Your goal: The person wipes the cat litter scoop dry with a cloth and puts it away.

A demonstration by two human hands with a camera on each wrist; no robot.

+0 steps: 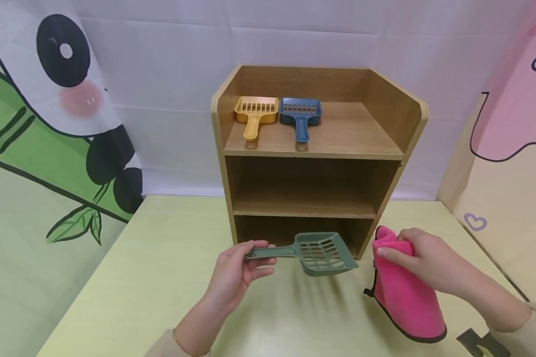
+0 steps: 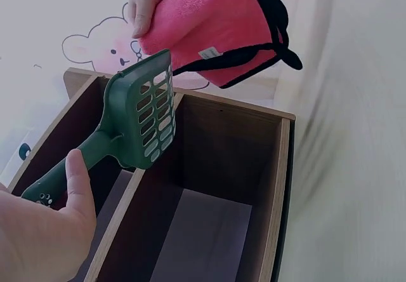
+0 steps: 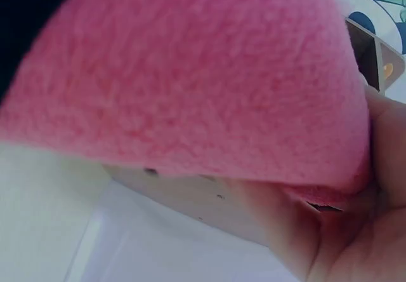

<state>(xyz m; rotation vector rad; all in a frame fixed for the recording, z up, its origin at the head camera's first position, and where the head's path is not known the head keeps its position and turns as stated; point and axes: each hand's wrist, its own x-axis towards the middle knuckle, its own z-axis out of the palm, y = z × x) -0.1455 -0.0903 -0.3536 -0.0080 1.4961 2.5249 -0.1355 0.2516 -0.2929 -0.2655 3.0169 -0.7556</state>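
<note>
From my station, I have the left hand (image 1: 234, 273) holding the green scoop (image 1: 300, 252) by its handle above the desk (image 1: 174, 238), apparently to leave its slots uncovered; the right hand (image 1: 431, 262) grips the pink cloth (image 1: 407, 300) by a gathered end.

- Left hand (image 1: 237, 271), one: bare. I have it in my head view and again in my left wrist view, where the thumb (image 2: 79, 183) shows a rounded tip.
- Right hand (image 1: 433, 260), one: bare. In my right wrist view it appears large and partly blurred.
- Left forearm (image 1: 197, 321), one: uncovered between wrist and cuff.
- Right forearm (image 1: 493, 300), one: uncovered likewise.
- Left sleeve (image 1: 171, 347), one: pale beige cloth, its edge curving round the arm. I get only its end, at the bottom of my head view.
- Right sleeve (image 1: 532, 331), one: matching pale beige, slightly creased near the edge.
</note>
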